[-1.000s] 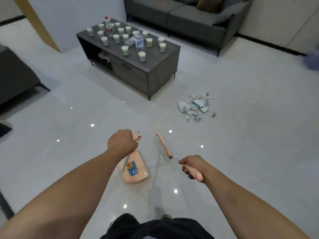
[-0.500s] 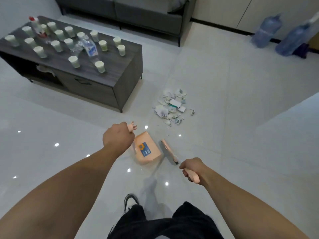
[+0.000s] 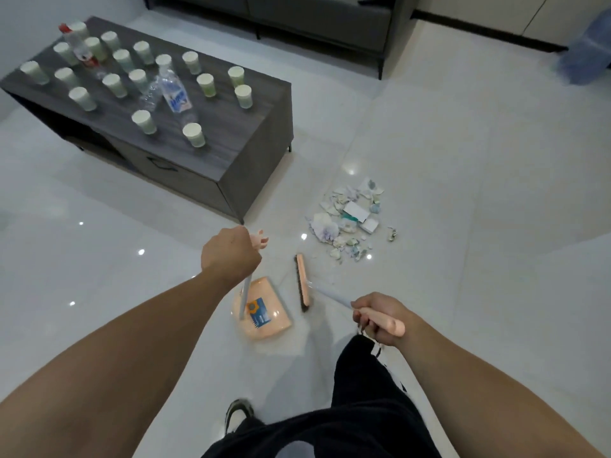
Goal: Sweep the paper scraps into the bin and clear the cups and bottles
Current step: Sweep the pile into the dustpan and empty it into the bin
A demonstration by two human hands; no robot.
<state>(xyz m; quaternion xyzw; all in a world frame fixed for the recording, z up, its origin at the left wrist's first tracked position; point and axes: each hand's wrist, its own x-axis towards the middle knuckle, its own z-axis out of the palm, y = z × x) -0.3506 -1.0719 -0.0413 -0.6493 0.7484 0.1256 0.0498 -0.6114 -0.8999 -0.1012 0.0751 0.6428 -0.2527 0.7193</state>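
The paper scraps (image 3: 350,219) lie in a loose heap on the pale floor (image 3: 463,193), just off the corner of the grey table (image 3: 231,153), where the cups (image 3: 194,134) and bottles (image 3: 175,94) stand untouched. Short of the heap, the left hand (image 3: 229,256) is curled round the dustpan (image 3: 263,312) handle and the right hand (image 3: 380,320) grips the broom (image 3: 303,282). Sweeping looks about to begin: next the pan needs setting beside the scraps and the bristles drawing them in.
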